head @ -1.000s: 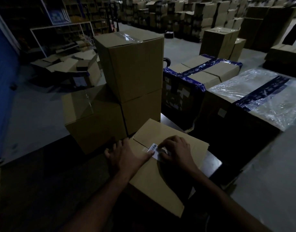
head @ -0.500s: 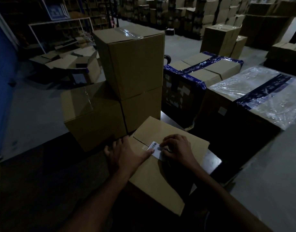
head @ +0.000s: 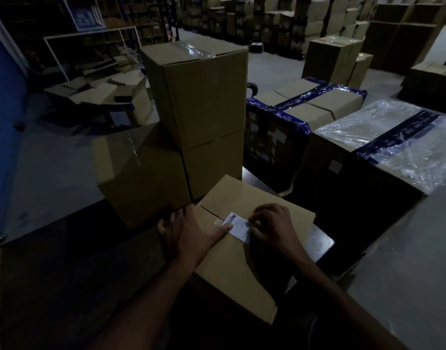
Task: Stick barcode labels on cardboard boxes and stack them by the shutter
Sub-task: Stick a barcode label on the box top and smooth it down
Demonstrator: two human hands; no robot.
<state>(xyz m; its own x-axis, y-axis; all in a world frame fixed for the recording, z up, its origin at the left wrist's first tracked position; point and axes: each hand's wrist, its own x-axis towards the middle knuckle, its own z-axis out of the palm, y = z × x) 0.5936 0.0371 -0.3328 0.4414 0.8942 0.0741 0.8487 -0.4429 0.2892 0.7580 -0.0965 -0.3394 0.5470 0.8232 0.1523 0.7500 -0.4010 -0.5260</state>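
Dim warehouse floor, blue shutter along its left edge. Rows of stacked cartons across the far end. Toward the right edge, a film-wrapped pallet load banded with dark blue tape; just beside it on the left, a blue-taped box group. Left of centre, a stack of sealed cardboard boxes: one tall on top, two lower ones beneath, clear tape across the lids. Nearest, on a dark platform, a cardboard box lying with its broad face up, touching the stack's foot. On that face, near its far left corner, a white barcode label, bars at its upper left end. Left hand spread flat over the box's left edge, thumb pressing the label's left end. Right hand with fingers curled, tips pressing on the label's right end.
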